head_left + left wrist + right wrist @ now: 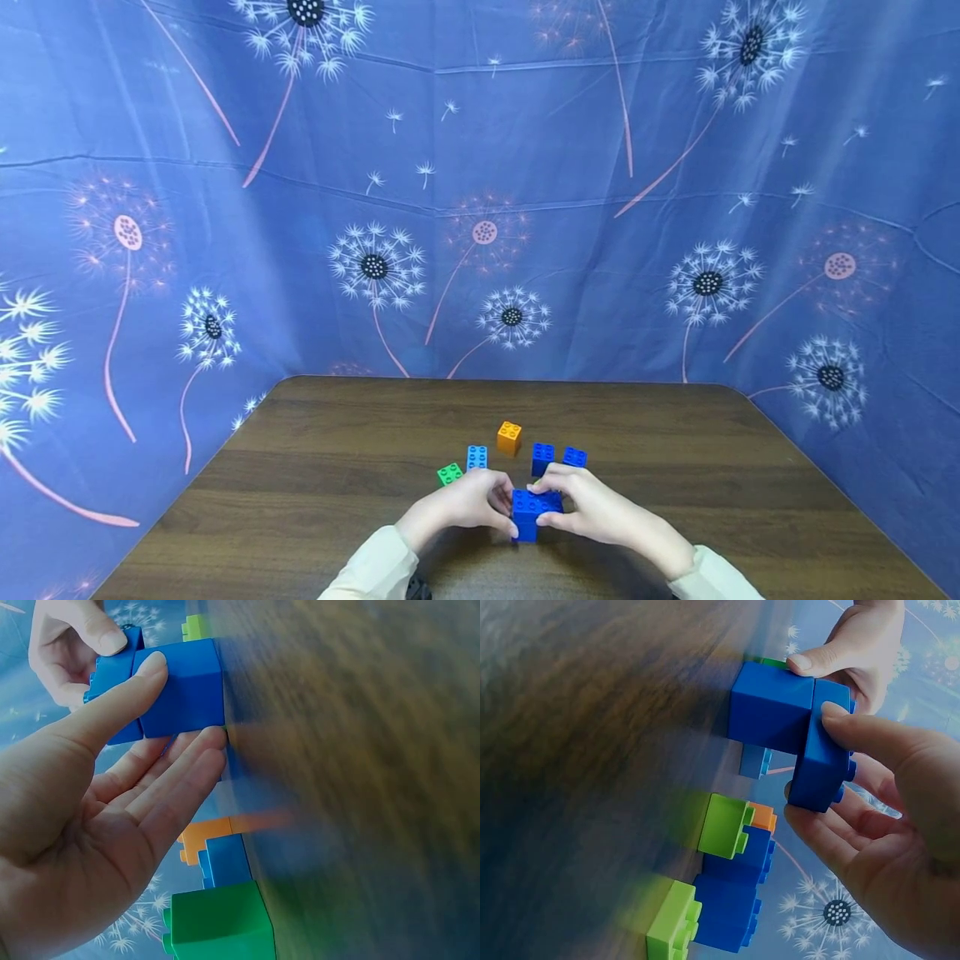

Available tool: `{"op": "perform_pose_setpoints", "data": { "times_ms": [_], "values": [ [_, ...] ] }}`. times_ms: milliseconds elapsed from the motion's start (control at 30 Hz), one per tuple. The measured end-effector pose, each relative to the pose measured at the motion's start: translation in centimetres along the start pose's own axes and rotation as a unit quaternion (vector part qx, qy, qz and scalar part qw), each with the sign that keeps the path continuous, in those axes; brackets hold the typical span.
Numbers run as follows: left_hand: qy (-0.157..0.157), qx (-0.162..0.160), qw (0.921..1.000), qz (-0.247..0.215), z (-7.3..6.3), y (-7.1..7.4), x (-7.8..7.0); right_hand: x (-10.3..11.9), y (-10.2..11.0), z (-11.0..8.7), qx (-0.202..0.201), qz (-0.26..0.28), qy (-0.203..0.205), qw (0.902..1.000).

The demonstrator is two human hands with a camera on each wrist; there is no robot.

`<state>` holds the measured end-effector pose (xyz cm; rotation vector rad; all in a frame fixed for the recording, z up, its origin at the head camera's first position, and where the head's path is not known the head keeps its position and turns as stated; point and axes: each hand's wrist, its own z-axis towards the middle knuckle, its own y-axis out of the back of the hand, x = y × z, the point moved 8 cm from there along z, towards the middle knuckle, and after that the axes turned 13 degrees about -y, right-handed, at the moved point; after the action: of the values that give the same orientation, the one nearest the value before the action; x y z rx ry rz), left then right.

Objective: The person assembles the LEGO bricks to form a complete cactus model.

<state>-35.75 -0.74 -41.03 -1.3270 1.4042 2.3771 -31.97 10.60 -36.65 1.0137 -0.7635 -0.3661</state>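
A tall dark-blue toy brick [769, 705] stands at the near middle of the table. A flatter, longer dark-blue brick [821, 754] lies across its top, studs up, one end overhanging toward the right hand. With thumb on one side and fingers on the other, my left hand [474, 500] grips the tall brick near where the two meet. My right hand [588, 504] pinches the flatter brick between thumb and fingers. In the left wrist view a thin seam shows between the two bricks.
Beyond the hands on the brown table [360, 442] stand a green brick [450, 474], a light-blue brick [477, 457], an orange brick [509, 437] and two dark-blue bricks [543, 458]. Two lime-green bricks [724, 825] show in the right wrist view. A blue dandelion-print cloth [585, 250] hangs behind.
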Motion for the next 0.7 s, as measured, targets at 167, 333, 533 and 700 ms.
{"op": "perform_pose_setpoints", "data": {
  "times_ms": [167,333,533,700],
  "values": [
    [0.000,0.000,1.0000,-0.003,0.00,0.03,-0.15,-0.28,-0.10,0.24,0.025,0.008,-0.031,0.9992],
    [0.002,0.002,1.0000,-0.006,-0.10,-0.04,-0.27,-0.41,-0.10,0.24,0.040,0.020,-0.052,0.9976],
    [0.007,0.015,0.9998,-0.009,-0.23,-0.16,-0.42,-0.51,-0.20,0.12,0.049,0.026,-0.065,0.9964],
    [0.010,0.019,0.9997,-0.007,-0.20,-0.25,-0.43,-0.65,-0.26,0.02,0.047,0.022,-0.075,0.9959]
  ]
}}
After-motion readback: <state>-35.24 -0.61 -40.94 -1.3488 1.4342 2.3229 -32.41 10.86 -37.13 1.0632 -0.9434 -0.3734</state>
